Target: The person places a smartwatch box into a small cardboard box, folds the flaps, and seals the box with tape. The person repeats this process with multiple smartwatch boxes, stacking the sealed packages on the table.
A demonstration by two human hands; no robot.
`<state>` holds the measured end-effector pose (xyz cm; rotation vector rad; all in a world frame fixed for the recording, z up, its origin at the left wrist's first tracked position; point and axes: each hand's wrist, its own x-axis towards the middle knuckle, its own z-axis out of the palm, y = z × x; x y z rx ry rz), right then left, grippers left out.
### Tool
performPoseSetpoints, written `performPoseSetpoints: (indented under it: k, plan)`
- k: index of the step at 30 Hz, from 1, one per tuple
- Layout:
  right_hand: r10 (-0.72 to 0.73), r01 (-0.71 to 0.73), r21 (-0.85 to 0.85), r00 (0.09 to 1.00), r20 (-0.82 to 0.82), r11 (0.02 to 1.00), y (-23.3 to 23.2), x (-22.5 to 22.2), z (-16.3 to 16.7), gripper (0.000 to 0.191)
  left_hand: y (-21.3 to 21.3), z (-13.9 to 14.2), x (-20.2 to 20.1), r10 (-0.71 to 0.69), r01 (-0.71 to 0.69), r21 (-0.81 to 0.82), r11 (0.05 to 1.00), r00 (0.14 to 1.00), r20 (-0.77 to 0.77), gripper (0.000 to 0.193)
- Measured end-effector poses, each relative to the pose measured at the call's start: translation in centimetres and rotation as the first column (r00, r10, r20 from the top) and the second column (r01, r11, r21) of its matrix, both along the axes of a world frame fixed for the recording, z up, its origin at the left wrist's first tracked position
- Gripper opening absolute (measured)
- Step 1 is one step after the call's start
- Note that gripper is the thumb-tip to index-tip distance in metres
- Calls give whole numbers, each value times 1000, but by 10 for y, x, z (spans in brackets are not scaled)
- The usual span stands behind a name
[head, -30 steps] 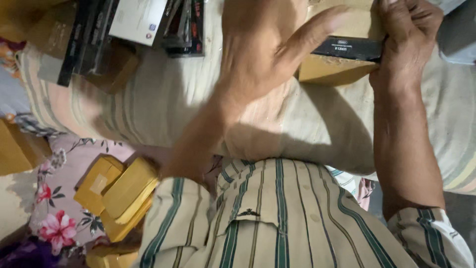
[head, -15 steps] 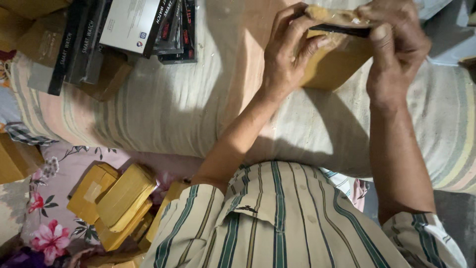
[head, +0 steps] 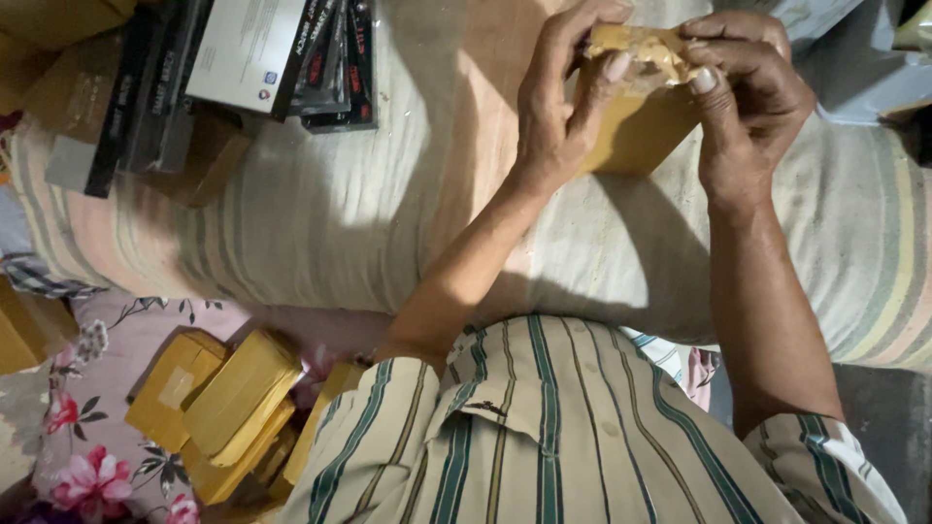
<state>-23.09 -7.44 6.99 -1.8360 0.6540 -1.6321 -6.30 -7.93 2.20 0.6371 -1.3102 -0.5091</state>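
Hands at top of view, both on a tan packet (head: 636, 126) held over a striped cushion (head: 340, 223). Left hand (head: 563, 107) wraps the packet's left side, fingers (head: 607, 73) curled over the crumpled top edge; right hand (head: 743, 107) closed on the right side, thumb pressing that same edge. Looks like the top flap is being folded or pinched shut, packet's lower part resting against the cushion. Judged step: closing the end. Next move would need the flap held flat with one hand while the other presses the fold firm, no slack. Dark flat boxes (head: 320, 68) lie top left on the cushion. Stack of yellow packets (head: 228, 412) sits lower left on flowered cloth (head: 87, 475), well apart from hands. Striped shirt (head: 544, 437) at bottom.
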Motion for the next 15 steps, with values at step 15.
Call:
performPoseSetpoints:
  k: [15]
  plan:
    - [-49,56,168,998,-41,984,-1,-5,-15,34,3,-20,-11,224,-218,-54,975,938,266,40]
